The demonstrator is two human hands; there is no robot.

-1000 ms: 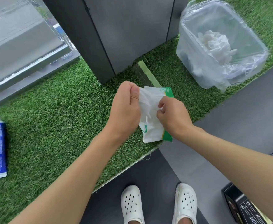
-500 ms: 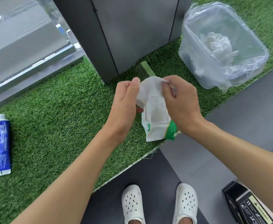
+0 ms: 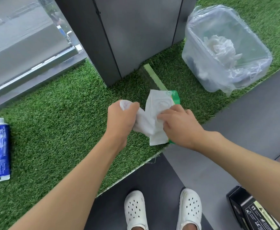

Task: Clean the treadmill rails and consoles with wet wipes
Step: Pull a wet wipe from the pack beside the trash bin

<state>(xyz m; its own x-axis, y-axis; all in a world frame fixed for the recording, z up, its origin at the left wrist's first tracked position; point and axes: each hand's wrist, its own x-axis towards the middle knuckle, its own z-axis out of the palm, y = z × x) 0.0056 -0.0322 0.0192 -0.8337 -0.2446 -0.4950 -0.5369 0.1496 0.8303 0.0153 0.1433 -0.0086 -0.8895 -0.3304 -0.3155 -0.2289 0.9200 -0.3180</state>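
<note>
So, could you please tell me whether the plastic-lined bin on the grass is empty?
No, the bin holds a wad of crumpled white tissue inside its liner.

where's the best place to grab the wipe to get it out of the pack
Grip the bunched free end of the wipe, coming from the left, away from the pack. That end hangs clear of the pack, so loose cloth is there to close fingers round. The left hand grips it there; the right hand holds the pack.
</note>
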